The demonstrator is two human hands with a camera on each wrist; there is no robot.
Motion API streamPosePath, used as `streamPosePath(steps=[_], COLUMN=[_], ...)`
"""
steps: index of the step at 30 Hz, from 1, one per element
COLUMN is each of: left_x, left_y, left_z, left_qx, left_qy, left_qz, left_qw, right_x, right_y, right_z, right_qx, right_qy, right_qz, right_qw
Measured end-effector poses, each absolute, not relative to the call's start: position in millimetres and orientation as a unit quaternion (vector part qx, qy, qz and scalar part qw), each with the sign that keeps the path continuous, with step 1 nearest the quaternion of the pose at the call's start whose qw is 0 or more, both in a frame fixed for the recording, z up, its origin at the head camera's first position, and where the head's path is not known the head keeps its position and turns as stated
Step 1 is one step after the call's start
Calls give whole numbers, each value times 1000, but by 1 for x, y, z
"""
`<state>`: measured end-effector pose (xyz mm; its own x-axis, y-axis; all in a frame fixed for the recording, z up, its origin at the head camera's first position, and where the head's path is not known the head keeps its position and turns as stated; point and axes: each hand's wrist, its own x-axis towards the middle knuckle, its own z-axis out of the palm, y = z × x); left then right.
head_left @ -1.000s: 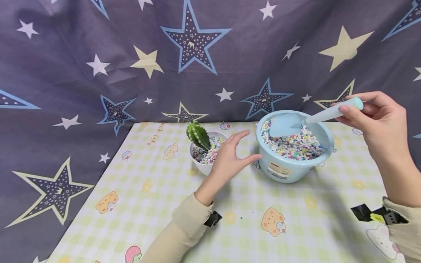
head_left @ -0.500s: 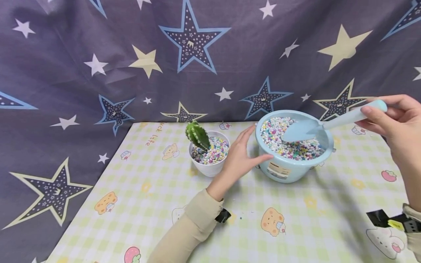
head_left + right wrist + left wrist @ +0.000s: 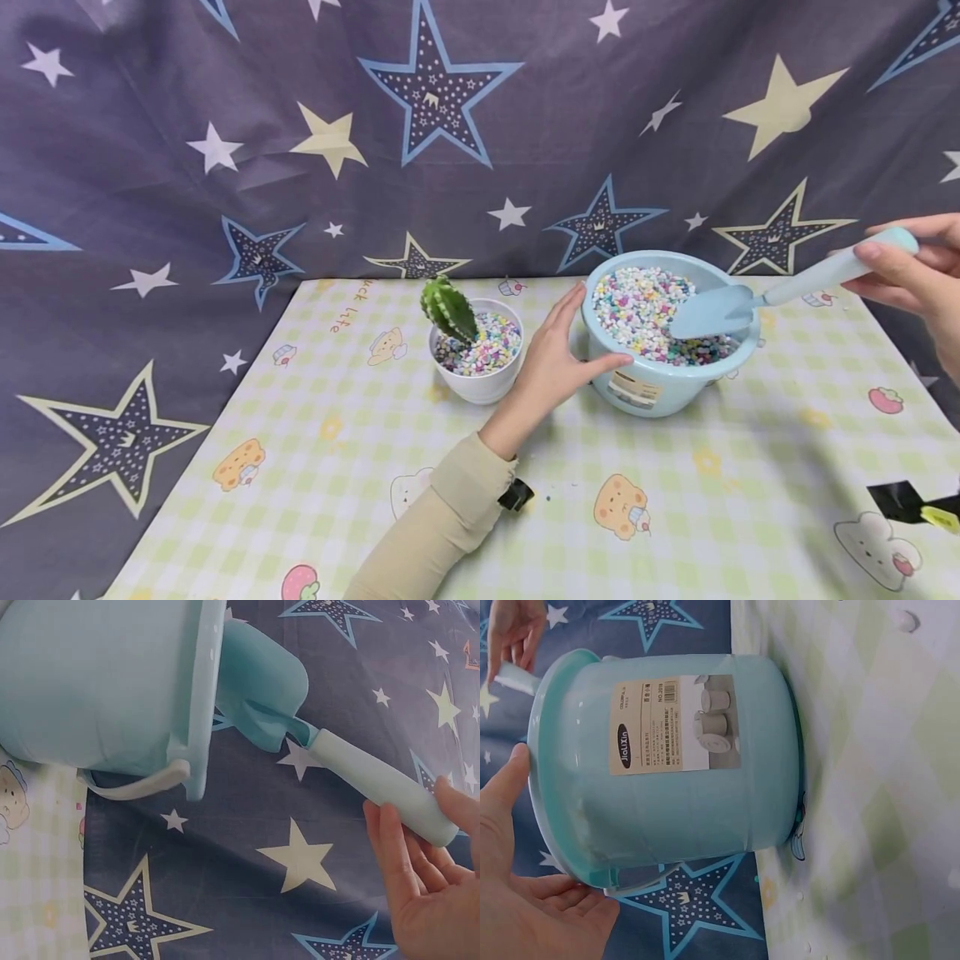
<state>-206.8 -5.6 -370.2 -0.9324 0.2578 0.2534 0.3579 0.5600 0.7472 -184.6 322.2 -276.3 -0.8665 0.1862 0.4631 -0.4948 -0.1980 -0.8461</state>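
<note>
A light blue plastic bucket (image 3: 652, 387) with a paper label (image 3: 675, 724) holds multicoloured pebbles (image 3: 645, 308). My left hand (image 3: 551, 358) spans the bucket's left rim, thumb at the front and fingers toward the back; in the left wrist view the fingers curl by the handle joint. With my right hand (image 3: 926, 267) I pinch the handle end of a light blue trowel (image 3: 712, 312). Its blade is over the right part of the bucket's mouth, above the pebbles, with the handle tilted up to the right. In the right wrist view the blade (image 3: 266, 682) shows beyond the rim.
Left of the bucket, a white pot (image 3: 480, 387) holds a green cactus (image 3: 448, 308) in similar pebbles, close to my left hand. A checked cloth (image 3: 300, 517) covers the table. A dark star-print curtain (image 3: 525, 117) hangs behind. Small loose pebbles (image 3: 907, 621) lie on the cloth.
My right hand has drawn the trowel to the right, from over the bucket's left part to its right side. My left hand has moved right from near the pot onto the bucket's rim.
</note>
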Motion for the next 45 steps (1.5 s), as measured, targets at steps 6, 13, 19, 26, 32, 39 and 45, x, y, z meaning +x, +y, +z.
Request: streamPosePath(steps=[6,13,19,26,32,39,45], left_x=[-207,-207,-206,-207,-206,-207,-208], left_y=[-3,-1,1,1,0,-1,-2], left_z=[-372,-373,-373,-375,-374,-375,-374], left_qx=[-176,-172,-169,-163,-163,-168,-164], left_qy=[-875,-872,-870,-872,-872,-869,-872], left_qz=[-448,-457,-460,-459,-459,-460,-457], left_qw=[50,44,44,52,58,65,70], right_x=[-185,-182,-179,-166,-156,-153,-152], right_y=[329,328,326,314,299,279,269], right_z=[-273,-270,-279,-309,-330,-349,-355], right_qx=[110,107,136,103,73,71,77], right_qy=[-613,-633,-598,-572,-509,-450,-451], right_qz=[755,744,768,791,830,867,864], right_qw=[205,186,185,192,217,202,210])
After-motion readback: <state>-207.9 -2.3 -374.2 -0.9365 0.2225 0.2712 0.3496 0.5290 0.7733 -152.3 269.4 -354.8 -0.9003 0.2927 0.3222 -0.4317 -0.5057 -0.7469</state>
